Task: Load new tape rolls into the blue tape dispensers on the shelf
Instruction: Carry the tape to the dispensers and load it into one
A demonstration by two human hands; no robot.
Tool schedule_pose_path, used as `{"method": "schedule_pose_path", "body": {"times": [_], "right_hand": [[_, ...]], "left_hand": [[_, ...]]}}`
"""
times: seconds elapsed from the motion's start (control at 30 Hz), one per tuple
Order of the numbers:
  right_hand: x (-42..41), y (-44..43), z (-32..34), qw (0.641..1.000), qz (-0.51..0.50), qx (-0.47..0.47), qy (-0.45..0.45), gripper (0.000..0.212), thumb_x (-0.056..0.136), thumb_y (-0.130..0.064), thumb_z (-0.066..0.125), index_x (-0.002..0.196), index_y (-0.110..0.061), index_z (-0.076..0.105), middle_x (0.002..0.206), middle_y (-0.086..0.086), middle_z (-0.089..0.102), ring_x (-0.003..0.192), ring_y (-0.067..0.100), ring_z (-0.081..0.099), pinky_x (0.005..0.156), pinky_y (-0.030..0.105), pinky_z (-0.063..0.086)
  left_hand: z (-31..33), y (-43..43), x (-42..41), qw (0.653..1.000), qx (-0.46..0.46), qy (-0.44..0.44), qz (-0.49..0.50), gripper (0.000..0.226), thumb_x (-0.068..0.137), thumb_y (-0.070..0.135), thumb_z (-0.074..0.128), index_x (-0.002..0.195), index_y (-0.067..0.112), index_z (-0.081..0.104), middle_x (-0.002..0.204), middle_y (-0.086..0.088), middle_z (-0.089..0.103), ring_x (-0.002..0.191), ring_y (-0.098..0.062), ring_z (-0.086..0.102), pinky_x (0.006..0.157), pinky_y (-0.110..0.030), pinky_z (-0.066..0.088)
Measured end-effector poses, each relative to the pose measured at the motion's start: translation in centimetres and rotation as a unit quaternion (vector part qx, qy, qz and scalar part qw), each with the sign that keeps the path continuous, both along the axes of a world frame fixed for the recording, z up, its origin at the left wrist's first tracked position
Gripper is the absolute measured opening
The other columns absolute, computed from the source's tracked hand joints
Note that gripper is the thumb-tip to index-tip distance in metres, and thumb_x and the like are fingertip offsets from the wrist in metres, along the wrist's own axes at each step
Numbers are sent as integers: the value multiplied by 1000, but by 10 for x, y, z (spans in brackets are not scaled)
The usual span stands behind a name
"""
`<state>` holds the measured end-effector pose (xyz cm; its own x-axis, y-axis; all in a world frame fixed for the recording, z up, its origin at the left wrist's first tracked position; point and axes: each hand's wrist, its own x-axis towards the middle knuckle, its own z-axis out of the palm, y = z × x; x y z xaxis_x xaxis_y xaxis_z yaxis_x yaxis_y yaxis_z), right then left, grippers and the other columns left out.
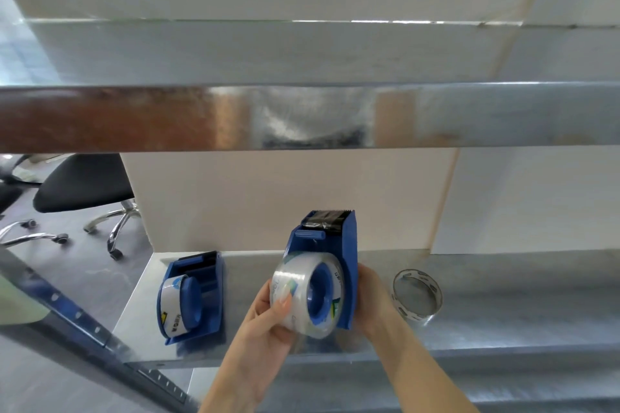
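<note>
A blue tape dispenser [345, 245] stands on its side on the metal shelf [503, 278], cutter end pointing away from me. A clear tape roll [295, 295] sits on its blue hub. My left hand [265, 329] grips the roll's near edge with thumb and fingers. Behind the dispenser's right wall, my right hand [372, 295] holds the body steady. A second blue dispenser [198, 298] with a roll in it lies on the shelf to the left, apart from both hands.
An empty tape core ring [417, 293] lies on the shelf right of my right hand. An upper shelf beam [302, 117] spans the view overhead. A perforated upright post [84, 322] runs at lower left. Office chairs [87, 184] stand on the floor beyond.
</note>
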<state>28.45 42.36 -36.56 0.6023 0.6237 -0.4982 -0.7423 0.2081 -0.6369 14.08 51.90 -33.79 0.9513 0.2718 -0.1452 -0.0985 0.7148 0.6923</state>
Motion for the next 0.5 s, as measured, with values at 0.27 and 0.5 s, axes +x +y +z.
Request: {"method": "schedule_pose_path", "body": {"times": [0.27,0.5], "right_hand": [[-32,-3,-21,995,-47,86,-9,33,84,-29,54,98,-6,72,101,21,67,86,31,68,74,41,57],[-25,5,-11,991,-111,66,48,59,74,-33,66,125,-5,54,114,25,60,91,36,62,80,44,55]], "left_hand": [[-10,-8,-1,999,-13,26,26,71,42,27,93,105,4,67,102,-18,71,89,-26,71,69,-35,60],[-14,-10,-3,998,-37,33,35,79,43,29,93,112,5,65,108,-17,70,95,-27,70,76,-39,60]]}}
